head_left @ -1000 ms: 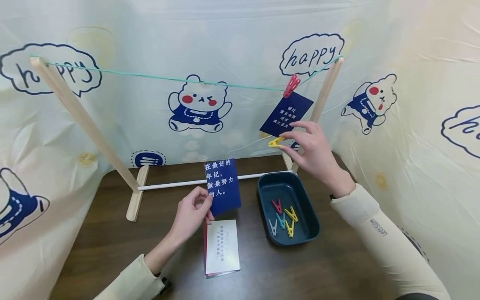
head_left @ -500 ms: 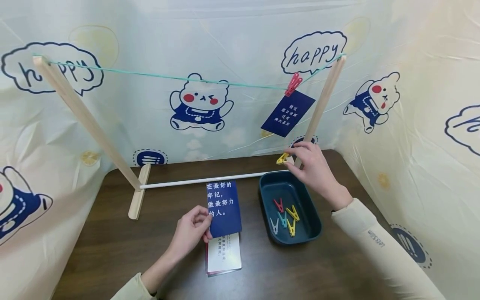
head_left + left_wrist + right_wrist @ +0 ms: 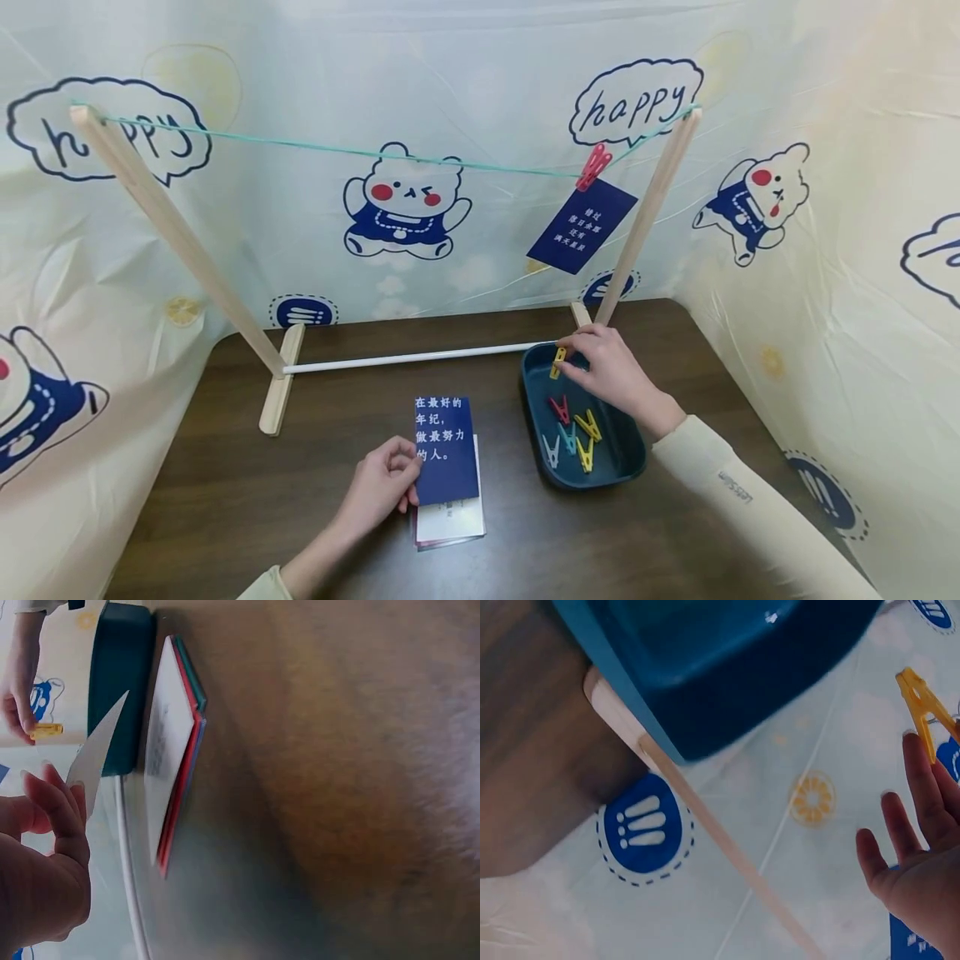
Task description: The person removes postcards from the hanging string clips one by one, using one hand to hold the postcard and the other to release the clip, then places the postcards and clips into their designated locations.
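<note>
My left hand (image 3: 384, 477) pinches a dark blue card (image 3: 447, 458) with white characters by its left edge. The card overlaps a stack of cards (image 3: 450, 523) in the head view; in the left wrist view it is raised above the stack. My right hand (image 3: 611, 367) pinches a yellow clothespin (image 3: 557, 363) over the far end of a dark teal tray (image 3: 551, 482). Several loose clothespins (image 3: 576, 437) in red, yellow, teal and grey lie inside the tray. In the right wrist view the yellow clothespin (image 3: 922, 705) sits at the fingertips.
A green string (image 3: 337, 150) spans two wooden posts (image 3: 180, 242) of a stand. Near its right end a pink-red clothespin (image 3: 594, 167) holds another blue card (image 3: 583, 225), hanging tilted. A white rod (image 3: 420, 358) joins the stand's feet. Behind is a printed curtain (image 3: 487, 75).
My right hand has come down with the yellow clothespin from beside the hanging card to over the tray. My left hand has lowered the blue card toward the stack.
</note>
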`<state>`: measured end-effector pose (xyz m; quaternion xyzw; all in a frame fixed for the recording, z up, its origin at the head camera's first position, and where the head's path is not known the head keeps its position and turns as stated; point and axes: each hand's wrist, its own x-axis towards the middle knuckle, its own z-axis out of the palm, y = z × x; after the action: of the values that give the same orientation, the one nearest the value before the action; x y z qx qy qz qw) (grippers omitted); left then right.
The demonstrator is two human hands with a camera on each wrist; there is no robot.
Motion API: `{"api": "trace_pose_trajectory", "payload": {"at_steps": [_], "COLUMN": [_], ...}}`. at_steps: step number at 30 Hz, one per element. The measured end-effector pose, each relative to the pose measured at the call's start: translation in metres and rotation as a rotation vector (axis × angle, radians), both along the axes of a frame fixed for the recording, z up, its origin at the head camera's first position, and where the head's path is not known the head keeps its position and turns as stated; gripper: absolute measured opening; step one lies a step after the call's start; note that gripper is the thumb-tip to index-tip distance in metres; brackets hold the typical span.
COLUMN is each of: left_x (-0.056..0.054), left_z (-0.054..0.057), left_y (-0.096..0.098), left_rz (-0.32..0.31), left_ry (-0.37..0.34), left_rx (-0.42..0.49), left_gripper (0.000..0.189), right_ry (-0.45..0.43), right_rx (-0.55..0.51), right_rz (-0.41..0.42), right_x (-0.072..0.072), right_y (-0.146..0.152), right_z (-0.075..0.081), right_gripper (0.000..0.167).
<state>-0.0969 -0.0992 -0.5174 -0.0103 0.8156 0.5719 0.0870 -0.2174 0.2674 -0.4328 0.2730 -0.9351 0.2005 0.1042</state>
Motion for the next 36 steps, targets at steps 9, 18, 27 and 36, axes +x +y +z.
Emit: {"api": "trace_pose_trajectory", "payload": {"at_steps": [9, 18, 27, 36], "left_x": [0.009, 0.011, 0.012, 0.013], "left_z": [-0.014, -0.021, -0.028, -0.030], "left_y": [-0.001, -0.005, -0.009, -0.012], "left_rz": [-0.080, -0.135, -0.200, -0.213], "left_ry": [-0.008, -0.002, 0.004, 0.007], "left_rx": [-0.073, -0.167, -0.209, -0.212], "left_gripper": [0.005, 0.011, 0.014, 0.016], "right_ry": [-0.148, -0.310, -0.364, -0.381], "right_rx": [0.195, 0.301, 0.360, 0.431], "right_rz": [0.006, 0.034, 0.072, 0.098], "right_x": [-0.004, -0.009, -0.015, -0.018], "right_y": [-0.006, -0.013, -0.020, -0.027], "right_z": [-0.025, -0.042, -0.049, -0.053], "right_gripper": [0.029, 0.029, 0.019, 0.022]}}
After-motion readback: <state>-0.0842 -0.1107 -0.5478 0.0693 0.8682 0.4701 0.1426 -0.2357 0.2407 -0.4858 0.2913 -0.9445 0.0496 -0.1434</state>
